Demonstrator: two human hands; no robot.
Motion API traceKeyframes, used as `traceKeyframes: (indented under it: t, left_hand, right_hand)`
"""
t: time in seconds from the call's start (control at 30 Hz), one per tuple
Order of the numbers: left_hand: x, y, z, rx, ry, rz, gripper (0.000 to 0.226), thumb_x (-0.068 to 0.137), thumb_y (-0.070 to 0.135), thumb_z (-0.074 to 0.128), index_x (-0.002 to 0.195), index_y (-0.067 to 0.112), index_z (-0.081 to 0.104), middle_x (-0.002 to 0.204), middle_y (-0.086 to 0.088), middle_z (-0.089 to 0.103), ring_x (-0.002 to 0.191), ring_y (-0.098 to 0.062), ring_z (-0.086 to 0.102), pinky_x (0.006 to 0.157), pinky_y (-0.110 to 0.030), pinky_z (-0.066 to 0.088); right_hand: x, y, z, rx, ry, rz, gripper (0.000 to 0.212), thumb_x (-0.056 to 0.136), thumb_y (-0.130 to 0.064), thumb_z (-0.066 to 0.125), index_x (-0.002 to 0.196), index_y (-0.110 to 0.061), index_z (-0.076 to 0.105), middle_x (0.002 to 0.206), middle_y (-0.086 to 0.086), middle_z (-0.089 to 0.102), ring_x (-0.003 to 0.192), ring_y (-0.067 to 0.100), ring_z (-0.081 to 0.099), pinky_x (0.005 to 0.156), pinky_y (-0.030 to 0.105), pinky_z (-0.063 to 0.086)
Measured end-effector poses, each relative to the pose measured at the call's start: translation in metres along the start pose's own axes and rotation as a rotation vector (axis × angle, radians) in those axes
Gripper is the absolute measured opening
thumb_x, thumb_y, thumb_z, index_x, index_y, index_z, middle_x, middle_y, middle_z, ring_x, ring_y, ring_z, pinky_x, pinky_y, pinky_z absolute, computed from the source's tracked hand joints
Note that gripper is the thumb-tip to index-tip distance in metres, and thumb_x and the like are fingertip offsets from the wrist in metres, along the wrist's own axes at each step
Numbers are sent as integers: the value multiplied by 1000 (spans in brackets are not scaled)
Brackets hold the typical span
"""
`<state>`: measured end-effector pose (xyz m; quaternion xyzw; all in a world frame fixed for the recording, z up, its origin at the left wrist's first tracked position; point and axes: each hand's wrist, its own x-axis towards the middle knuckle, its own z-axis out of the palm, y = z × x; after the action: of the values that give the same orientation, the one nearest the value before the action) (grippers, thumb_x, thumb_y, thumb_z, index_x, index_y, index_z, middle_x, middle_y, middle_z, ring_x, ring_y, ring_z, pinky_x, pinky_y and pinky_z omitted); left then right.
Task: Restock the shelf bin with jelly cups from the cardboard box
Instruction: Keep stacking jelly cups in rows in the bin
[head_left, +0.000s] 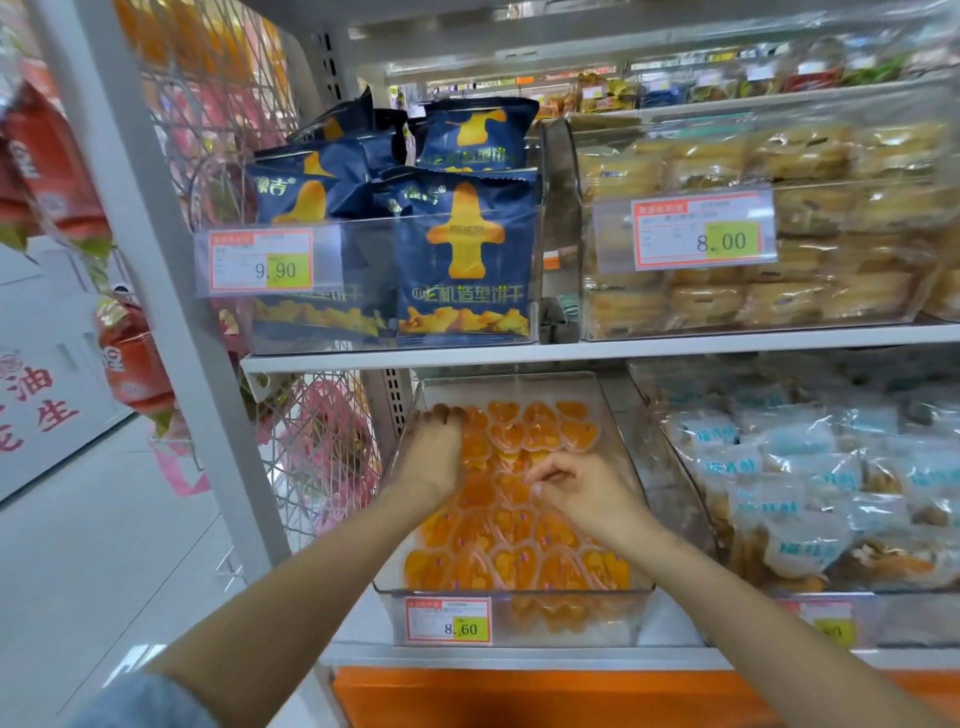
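A clear plastic shelf bin on the lower shelf holds several orange heart-shaped jelly cups, filling it front to back. My left hand lies palm down on the cups at the bin's far left, fingertips against the left wall. My right hand hovers over the middle of the bin with its fingers curled, thumb and fingertips pinched together near a cup; what it pinches is too blurred to tell. The cardboard box is out of view.
Above the bin a shelf board carries a bin of dark blue biscuit bags and a bin of yellow cakes. White-and-blue snack packs fill the bin to the right. A white upright post stands left.
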<state>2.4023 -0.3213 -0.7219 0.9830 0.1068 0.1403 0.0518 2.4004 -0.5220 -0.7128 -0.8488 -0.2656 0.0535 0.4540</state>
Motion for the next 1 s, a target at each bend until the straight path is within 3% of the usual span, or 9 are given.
traceKeyframes:
  t: [0.07, 0.17, 0.27, 0.37, 0.6, 0.8, 1.0]
  left_hand:
    - [12, -6, -16, 135, -66, 151, 57, 85, 4, 52, 139, 10, 36, 140, -13, 39, 131, -29, 33, 107, -38, 31]
    - [32, -17, -28, 210, -256, 237, 60, 90, 20, 53, 145, 16, 28, 151, -6, 29, 138, -24, 25, 113, -34, 23]
    - [46, -20, -24, 209, -377, 229, 57, 92, 28, 54, 144, 26, 30, 151, -1, 29, 138, -23, 25, 113, -35, 21]
    - [54, -20, -22, 199, -363, 258, 48, 94, 32, 49, 140, 29, 36, 148, 0, 35, 133, -23, 30, 109, -35, 25]
    - [66, -28, -19, 88, -312, 234, 39, 92, 26, 54, 130, 28, 54, 137, -2, 49, 128, -23, 41, 104, -32, 37]
    - [70, -30, -16, 1, -319, 205, 26, 88, 29, 54, 110, 25, 67, 118, -4, 63, 110, -24, 58, 90, -34, 49]
    - [70, -35, -13, -23, -316, 207, 30, 91, 30, 51, 116, 20, 65, 125, -6, 59, 116, -26, 53, 98, -39, 44]
  right_hand:
    - [2, 3, 4, -246, -1, -106, 14, 88, -21, 62, 98, -27, 70, 95, -17, 63, 93, 5, 59, 89, 26, 47]
    - [13, 2, 16, -420, -48, -249, 31, 92, -23, 57, 122, -26, 63, 124, -7, 57, 117, 13, 51, 100, 30, 41]
    - [32, -4, 33, -515, -54, -347, 37, 94, -22, 51, 131, -26, 55, 135, -3, 49, 126, 18, 41, 105, 27, 30]
    - [51, -6, 42, -609, -21, -323, 41, 94, -23, 49, 135, -26, 51, 141, -1, 43, 132, 22, 33, 108, 29, 22]
    - [79, 1, 53, -655, -1, -238, 44, 93, -39, 52, 136, -37, 46, 150, -1, 35, 139, 24, 26, 114, 36, 16]
    - [89, 7, 59, -689, 56, -267, 41, 90, -44, 54, 130, -37, 54, 148, -1, 37, 138, 24, 28, 112, 35, 16]
    - [87, 10, 60, -714, 113, -344, 36, 83, -47, 60, 113, -29, 69, 132, 0, 56, 128, 29, 44, 103, 41, 31]
